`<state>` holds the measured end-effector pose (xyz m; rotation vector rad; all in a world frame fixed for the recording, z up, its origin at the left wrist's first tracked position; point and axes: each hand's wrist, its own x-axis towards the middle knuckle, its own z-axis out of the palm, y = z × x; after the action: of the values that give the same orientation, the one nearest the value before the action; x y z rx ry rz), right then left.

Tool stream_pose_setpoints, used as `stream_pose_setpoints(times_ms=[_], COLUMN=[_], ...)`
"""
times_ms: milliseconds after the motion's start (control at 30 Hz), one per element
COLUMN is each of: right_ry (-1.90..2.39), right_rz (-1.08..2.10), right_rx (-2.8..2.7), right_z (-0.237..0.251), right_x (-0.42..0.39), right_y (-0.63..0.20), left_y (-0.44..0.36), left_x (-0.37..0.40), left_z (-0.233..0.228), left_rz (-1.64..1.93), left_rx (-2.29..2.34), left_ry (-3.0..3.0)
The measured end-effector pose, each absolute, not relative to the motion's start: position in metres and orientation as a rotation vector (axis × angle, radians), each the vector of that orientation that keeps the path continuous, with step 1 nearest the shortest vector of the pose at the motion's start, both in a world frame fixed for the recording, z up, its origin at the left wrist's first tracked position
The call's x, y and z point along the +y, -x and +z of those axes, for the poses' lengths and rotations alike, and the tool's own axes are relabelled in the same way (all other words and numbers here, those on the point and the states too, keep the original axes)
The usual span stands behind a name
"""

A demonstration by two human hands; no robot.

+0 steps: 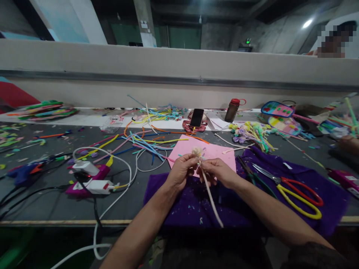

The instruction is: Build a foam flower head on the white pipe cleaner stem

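Both hands meet over a pink foam sheet (221,155) at the front middle of the table. Between their fingertips is a cream pipe-cleaner flower (197,151) with a fluffy head. My left hand (181,170) pinches it from the left, just under the head. My right hand (218,172) has its fingers closed on the same piece from the right. A long cream pipe-cleaner stem (211,201) slants down toward me, its lower end free over a purple cloth (190,203). The fingers hide the join between head and stem.
Scissors (278,180) with red and yellow handles and dark pliers (248,170) lie right on the cloth. Left are a power strip (102,172) with looping cables and a blue glue gun (25,173). Behind are loose pipe cleaners (148,144), a phone (196,118), a bottle (232,111) and pastel flowers (252,134).
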<state>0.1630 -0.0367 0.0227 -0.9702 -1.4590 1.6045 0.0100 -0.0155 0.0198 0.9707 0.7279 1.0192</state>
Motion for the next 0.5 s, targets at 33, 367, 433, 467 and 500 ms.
stream_pose_setpoints(times_ms=[33,367,433,467,500], right_ry=[1.017,0.946,0.939,0.936,0.934], right_rz=[1.513,1.293,1.306,1.309,1.312], right_rx=[-1.458,-1.313,-1.313,-1.313,-1.313], right_z=[0.0232,0.0222,0.0215,0.0212,0.0212], right_x=[-0.0355,-0.0305,-0.0314,-0.0317,-0.0319], right_y=[-0.1634,-0.1670,-0.1660,-0.1656,-0.1654], left_y=[-0.0094,-0.0113,-0.0115,-0.0116,-0.0117], left_x=[-0.0155,-0.0180,-0.0178,-0.0176,-0.0175], left_z=[0.0210,0.0237,0.0228,0.0224,0.0221], left_rz=[1.031,1.009,1.019,1.022,1.026], left_rx=[0.730,0.742,0.764,0.773,0.782], left_ry=[-0.981,-1.025,-1.018,-1.014,-1.011])
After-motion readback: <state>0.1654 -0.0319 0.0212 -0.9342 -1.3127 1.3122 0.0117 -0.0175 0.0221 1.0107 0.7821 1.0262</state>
